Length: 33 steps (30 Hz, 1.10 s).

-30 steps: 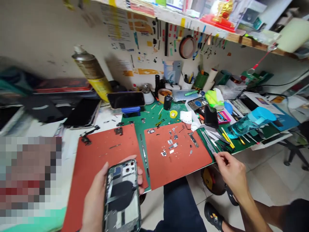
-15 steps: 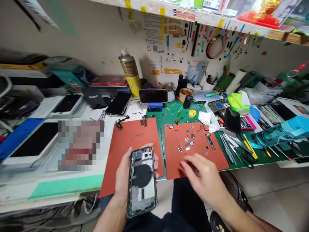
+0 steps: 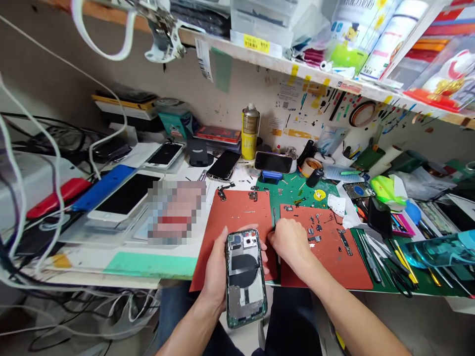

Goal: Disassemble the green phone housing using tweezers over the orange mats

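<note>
My left hand [image 3: 215, 269] holds an opened phone housing [image 3: 245, 284], thumb along one side and fingers round the other. Its inside faces up, with a black round pad, a camera opening at the top and a green edge. My right hand [image 3: 293, 244] is closed over a thin metal pry tool [image 3: 274, 213] lying in the gap between two mats; its fingertips are partly hidden. The left red-brown mat [image 3: 222, 237] bears a few small dark parts at its top. Several tiny phone parts and a narrow logic board [image 3: 345, 242] lie on the right mat [image 3: 326, 272].
At the right lie scissors [image 3: 401, 284], tweezers and screwdrivers beside a blue bottle [image 3: 438, 251]. A phone on a blue stand [image 3: 272, 176] and a yellow spray can [image 3: 250, 132] stand behind the mats. White cables [image 3: 55, 173] hang at the left, and a shelf [image 3: 267, 54] overhangs the bench.
My right hand has moved left from above the right mat to the pry tool between the mats. The view has swung left; the housing remains in my left hand.
</note>
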Available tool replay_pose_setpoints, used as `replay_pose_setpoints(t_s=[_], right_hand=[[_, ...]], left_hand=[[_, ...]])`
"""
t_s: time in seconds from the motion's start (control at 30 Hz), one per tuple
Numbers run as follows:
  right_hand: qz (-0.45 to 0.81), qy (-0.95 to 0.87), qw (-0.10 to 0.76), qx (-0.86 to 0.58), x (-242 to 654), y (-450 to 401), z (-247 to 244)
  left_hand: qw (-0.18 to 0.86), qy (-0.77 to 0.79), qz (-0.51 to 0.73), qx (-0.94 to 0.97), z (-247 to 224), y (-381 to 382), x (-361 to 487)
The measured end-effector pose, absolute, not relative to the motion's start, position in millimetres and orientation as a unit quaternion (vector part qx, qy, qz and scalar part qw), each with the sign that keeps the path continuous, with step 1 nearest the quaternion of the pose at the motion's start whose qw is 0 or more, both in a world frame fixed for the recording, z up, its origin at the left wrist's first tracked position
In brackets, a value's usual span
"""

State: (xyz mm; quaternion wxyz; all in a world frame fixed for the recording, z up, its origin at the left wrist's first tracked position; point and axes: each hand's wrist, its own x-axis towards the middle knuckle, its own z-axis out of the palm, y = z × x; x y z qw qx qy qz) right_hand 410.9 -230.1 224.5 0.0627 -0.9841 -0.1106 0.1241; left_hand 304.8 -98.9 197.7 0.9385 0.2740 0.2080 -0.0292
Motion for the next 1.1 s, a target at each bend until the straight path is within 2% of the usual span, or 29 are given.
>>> replay_pose_setpoints(t_s=[0.13,0.33,0.43,0.57,0.67,0.8,0.93,1.1], right_hand=[[0.104,-0.083,0.118,-0.984,414,-233,222],[0.008,-0.089,0.271,-0.959,431,-280,236],[-0.079,-0.037,0.325,-0.942,473,-313,244],[-0.151,0.045,0.345,-0.925,554,-340,243],[-0.156,0.068,0.336,-0.926,598,-343,234],[-0.15,0.061,0.29,-0.943,612,-335,231],[-0.165,0.034,0.193,-0.967,602,-322,251],[-0.12,-0.066,0.042,-0.99,603,-290,290]], left_hand=[[0.934,0.219,-0.047,0.277,201,-94,309],[0.933,0.228,-0.049,0.274,200,-88,312],[0.934,0.224,-0.039,0.275,200,-89,311],[0.933,0.227,-0.046,0.275,197,-89,311],[0.932,0.228,-0.053,0.276,192,-88,310],[0.935,0.232,-0.049,0.265,190,-87,311],[0.94,0.242,-0.052,0.237,197,-90,311],[0.94,0.239,-0.059,0.234,206,-92,311]])
